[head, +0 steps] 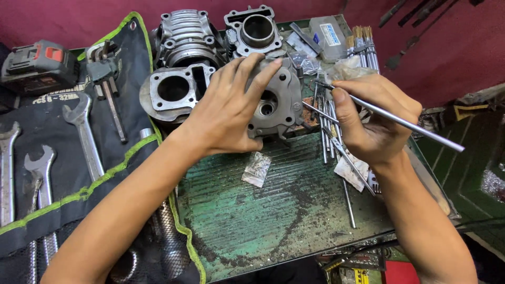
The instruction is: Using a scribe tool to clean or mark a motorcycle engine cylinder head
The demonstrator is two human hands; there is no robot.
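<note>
My left hand (229, 108) lies flat over a grey metal engine cylinder head (279, 108) that stands on the worn green bench (273, 210), fingers spread across its top and side. My right hand (371, 121) pinches a long thin steel rod (415, 128) that points from the cylinder head out to the right. The rod's inner tip lies near the head's right edge. A small clear plastic bag (256, 169) lies on the bench just below the head.
Three more engine cylinders (176, 89) (187, 34) (258, 31) stand behind. A black tool roll (58, 168) with several spanners covers the left. A cordless tool battery (39, 66) sits far left. Several loose steel rods (331, 142) lie under my right hand. Brushes (363, 39) stand at the back right.
</note>
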